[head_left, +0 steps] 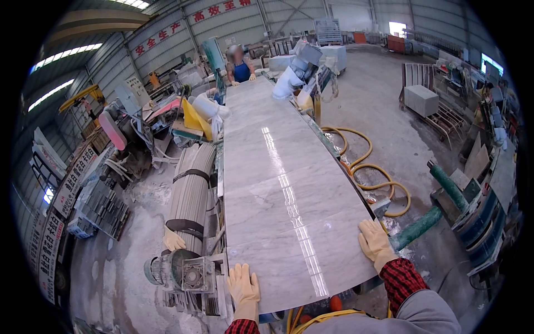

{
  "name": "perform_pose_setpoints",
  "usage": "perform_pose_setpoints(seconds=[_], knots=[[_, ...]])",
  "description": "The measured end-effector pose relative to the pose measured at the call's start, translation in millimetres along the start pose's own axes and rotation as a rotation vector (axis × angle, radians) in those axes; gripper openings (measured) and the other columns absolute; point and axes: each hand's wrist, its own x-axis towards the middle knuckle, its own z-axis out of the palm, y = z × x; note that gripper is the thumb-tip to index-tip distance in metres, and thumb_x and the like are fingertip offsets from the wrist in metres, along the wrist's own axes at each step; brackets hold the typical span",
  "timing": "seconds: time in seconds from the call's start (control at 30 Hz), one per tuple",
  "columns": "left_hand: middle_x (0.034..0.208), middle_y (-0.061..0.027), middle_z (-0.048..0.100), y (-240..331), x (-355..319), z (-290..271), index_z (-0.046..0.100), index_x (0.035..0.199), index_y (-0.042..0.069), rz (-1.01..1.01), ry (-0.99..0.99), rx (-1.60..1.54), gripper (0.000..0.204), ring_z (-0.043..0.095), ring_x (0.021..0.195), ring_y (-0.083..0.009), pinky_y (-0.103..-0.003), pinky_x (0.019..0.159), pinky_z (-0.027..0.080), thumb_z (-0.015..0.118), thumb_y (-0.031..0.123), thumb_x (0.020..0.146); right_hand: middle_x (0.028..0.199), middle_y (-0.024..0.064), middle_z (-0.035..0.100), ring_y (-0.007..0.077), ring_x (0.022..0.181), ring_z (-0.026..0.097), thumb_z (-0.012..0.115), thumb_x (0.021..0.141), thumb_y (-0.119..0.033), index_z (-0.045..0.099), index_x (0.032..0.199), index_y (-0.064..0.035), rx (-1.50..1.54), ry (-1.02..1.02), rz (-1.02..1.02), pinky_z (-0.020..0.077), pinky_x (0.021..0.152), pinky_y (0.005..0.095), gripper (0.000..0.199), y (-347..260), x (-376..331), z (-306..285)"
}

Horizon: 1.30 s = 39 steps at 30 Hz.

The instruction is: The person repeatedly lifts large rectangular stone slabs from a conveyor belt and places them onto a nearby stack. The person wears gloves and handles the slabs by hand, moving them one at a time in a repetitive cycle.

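A long grey-veined marble slab point(261, 206) stretches from just in front of me toward the far end, its polished top reflecting a strip of light. Both my hands wear cream work gloves. At the near left corner, my left hand point(243, 286) lies on the slab's edge with fingers stretched forward. My right hand point(377, 245) rests on the right edge, fingers laid over the top surface; the underside of its grip is hidden. At the slab's far end stands a co-worker point(241, 71) in a blue apron, gloved hands near the edge.
Left of the slab are a motor point(175, 271), a loose cream glove point(173, 239) and a strapped ribbed roll point(191, 189). Yellow hoses point(397, 188) loop along the right side, near a green roller point(417, 228). A machine head point(303, 64) stands beside the far right edge.
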Motion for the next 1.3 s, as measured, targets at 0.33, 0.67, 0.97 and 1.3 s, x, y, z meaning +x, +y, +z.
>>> perform_pose_setpoints(seconds=[0.33, 0.67, 0.97, 1.3], knots=[[0.154, -0.0157, 0.058, -4.5, -4.6, 4.1, 0.062, 0.142, 0.014, 0.037, 0.049, 0.032, 0.048, 0.048, 0.142, -0.0431, -0.058, 0.118, 0.036, 0.065, 0.036, 0.099, 0.11, 0.0194, 0.063, 0.0428, 0.105, 0.059, 0.063, 0.09, -0.013, 0.06, 0.114, -0.001, -0.056, 0.123, -0.06, 0.0483, 0.094, 0.0515, 0.027, -19.5, -19.1, -17.6], [0.157, -0.0159, 0.056, -5.6, -9.3, 4.6, 0.062, 0.144, 0.016, 0.016, 0.043, 0.002, 0.049, 0.047, 0.145, -0.0436, -0.059, 0.121, 0.034, 0.065, 0.036, 0.099, 0.113, 0.0196, 0.063, 0.043, 0.106, 0.059, 0.064, 0.089, -0.011, 0.062, 0.12, 0.0001, -0.011, 0.086, -0.008, 0.0484, 0.094, 0.0523, 0.033, -36.0, -53.6, -40.9], [0.158, -0.0177, 0.053, -0.9, -9.0, -4.7, 0.061, 0.143, 0.014, 0.033, -0.013, -0.018, 0.048, 0.045, 0.146, -0.0434, -0.058, 0.121, 0.034, 0.065, 0.033, 0.099, 0.13, 0.023, 0.063, 0.0467, 0.121, 0.057, 0.066, 0.092, -0.01, 0.061, 0.131, 0.0013, -0.039, 0.06, 0.063, 0.0456, 0.108, 0.0549, 0.041, -50.2, -131.9, -66.5], [0.154, -0.0247, 0.054, -13.1, -16.0, 9.3, 0.06, 0.145, 0.009, 0.109, 0.042, 0.026, 0.052, 0.046, 0.142, -0.0477, -0.058, 0.118, 0.035, 0.068, 0.024, 0.096, 0.131, 0.0224, 0.072, 0.0398, 0.121, 0.067, 0.075, 0.098, -0.022, 0.066, 0.137, 0.0026, 0.348, 0.107, 0.435, 0.0515, 0.109, 0.0425, 0.047, -92.2, -192.3, -81.1]])
